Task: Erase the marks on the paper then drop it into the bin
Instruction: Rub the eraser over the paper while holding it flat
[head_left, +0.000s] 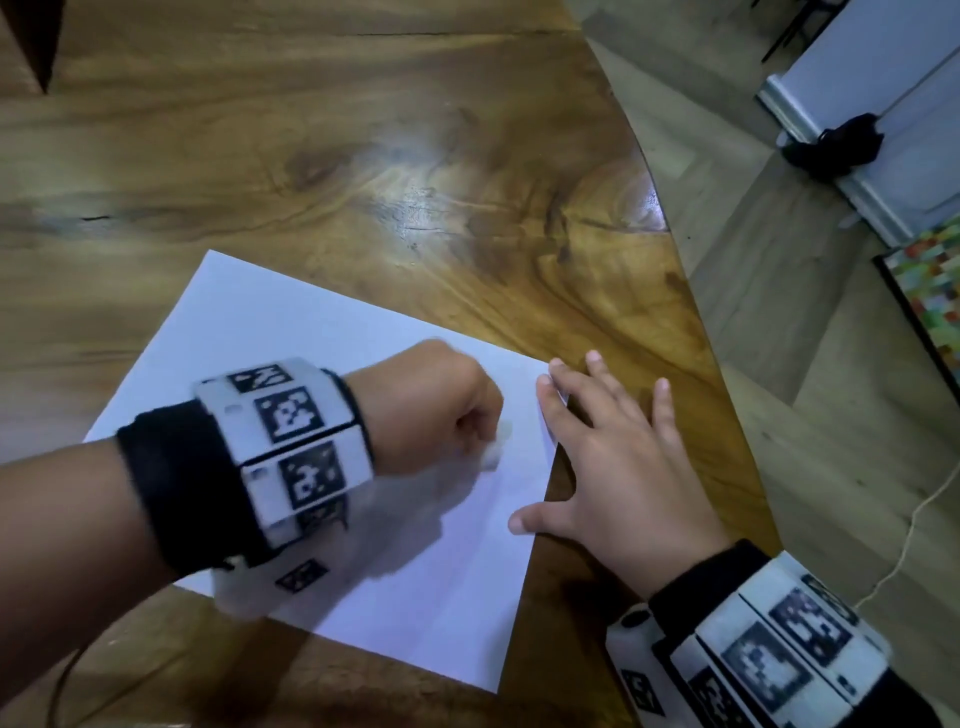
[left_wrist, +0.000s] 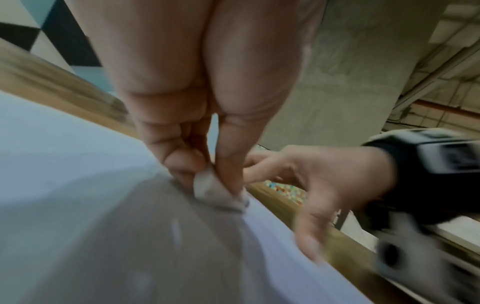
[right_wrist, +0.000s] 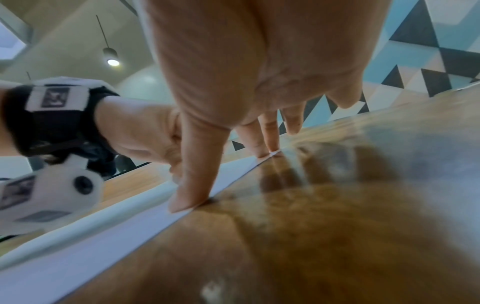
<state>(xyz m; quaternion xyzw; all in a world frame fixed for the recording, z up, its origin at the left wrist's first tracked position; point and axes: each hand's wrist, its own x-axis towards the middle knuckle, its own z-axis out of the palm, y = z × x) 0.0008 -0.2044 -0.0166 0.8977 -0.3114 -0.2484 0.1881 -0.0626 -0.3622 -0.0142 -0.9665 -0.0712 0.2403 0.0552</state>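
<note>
Thin, limp, slide-prone paper (head_left: 291, 332): right hand (head_left: 613, 457) splayed flat across its right edge, left hand (head_left: 431, 405) pinching a white eraser (left_wrist: 210, 189) near that edge; best lifted by a corner.

left hand (head_left: 431, 405): fist, fingers pinched | right hand (head_left: 618, 457): flat, fingers spread

I can read no words, numbers or brands in any view. Only signs I find: black-and-white coded squares on the white wrist bands (head_left: 291, 441), blurred, not decipherable. The paper (head_left: 270, 322) shows me no legible writing.
</note>
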